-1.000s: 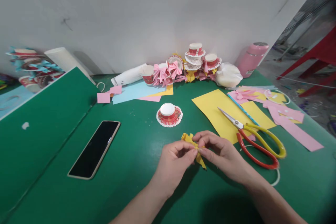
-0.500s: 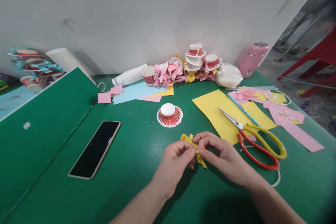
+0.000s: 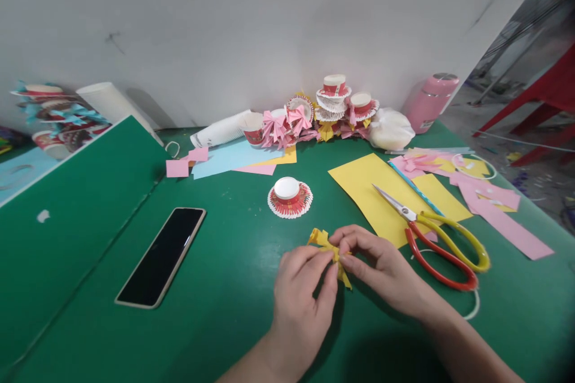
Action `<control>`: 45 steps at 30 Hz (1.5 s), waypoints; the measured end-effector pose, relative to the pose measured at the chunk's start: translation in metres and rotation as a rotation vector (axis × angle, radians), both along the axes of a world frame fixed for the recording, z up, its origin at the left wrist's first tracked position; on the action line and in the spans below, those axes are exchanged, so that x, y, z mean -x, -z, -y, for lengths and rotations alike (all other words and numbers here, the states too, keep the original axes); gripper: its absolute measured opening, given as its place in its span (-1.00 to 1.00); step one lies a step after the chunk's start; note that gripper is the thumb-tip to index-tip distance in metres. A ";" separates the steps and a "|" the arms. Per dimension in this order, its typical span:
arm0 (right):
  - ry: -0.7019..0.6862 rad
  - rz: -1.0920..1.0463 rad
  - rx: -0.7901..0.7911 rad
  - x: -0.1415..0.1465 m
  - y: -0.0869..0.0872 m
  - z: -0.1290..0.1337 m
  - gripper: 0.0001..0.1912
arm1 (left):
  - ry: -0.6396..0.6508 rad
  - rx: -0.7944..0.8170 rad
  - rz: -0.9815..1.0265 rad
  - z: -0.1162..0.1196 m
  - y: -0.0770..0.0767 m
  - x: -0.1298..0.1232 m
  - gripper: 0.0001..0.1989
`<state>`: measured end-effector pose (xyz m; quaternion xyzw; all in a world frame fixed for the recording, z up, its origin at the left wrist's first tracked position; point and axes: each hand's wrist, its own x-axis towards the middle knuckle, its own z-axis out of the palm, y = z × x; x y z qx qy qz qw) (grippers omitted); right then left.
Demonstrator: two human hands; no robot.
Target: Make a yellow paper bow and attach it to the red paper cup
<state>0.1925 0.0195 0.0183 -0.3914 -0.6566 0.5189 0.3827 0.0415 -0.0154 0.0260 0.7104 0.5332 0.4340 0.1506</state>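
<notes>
A small folded yellow paper bow (image 3: 320, 238) is pinched between my two hands, low in the middle of the view. My left hand (image 3: 303, 296) grips its near left side with fingertips and thumb. My right hand (image 3: 376, 260) pinches it from the right, partly covering its centre. Beyond the hands, apart from them, stands a small hat made from a red and white paper cup (image 3: 288, 192) with a fringed brim. Big scissors (image 3: 406, 213) with one red and one yellow handle lie to the right of my right hand, over yellow paper (image 3: 363, 182).
A phone (image 3: 162, 256) lies at left on the green table (image 3: 233, 323). Cup hats with pink bows (image 3: 275, 127), a white bag (image 3: 392, 128) and a pink flask (image 3: 433, 103) line the wall. Pink paper strips (image 3: 507, 218) lie near the right edge.
My left hand has turned and shifted its fingers, with the thumb now lower on the yellow bow. My right hand has stayed about where it was.
</notes>
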 end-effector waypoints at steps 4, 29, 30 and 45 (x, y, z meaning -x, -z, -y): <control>0.000 0.002 0.007 0.000 0.000 0.000 -0.86 | 0.029 -0.032 -0.039 0.000 0.002 0.000 -0.83; 0.046 -0.036 0.013 0.001 0.006 0.001 -0.99 | -0.008 0.412 0.400 -0.006 -0.002 -0.005 -0.88; 0.048 -0.031 0.006 0.001 0.006 0.001 -0.98 | 0.002 0.424 0.407 -0.006 -0.002 -0.005 -0.88; 0.176 -0.081 -0.068 0.001 0.008 -0.001 -0.93 | -0.013 0.565 0.510 -0.007 -0.001 0.000 -0.82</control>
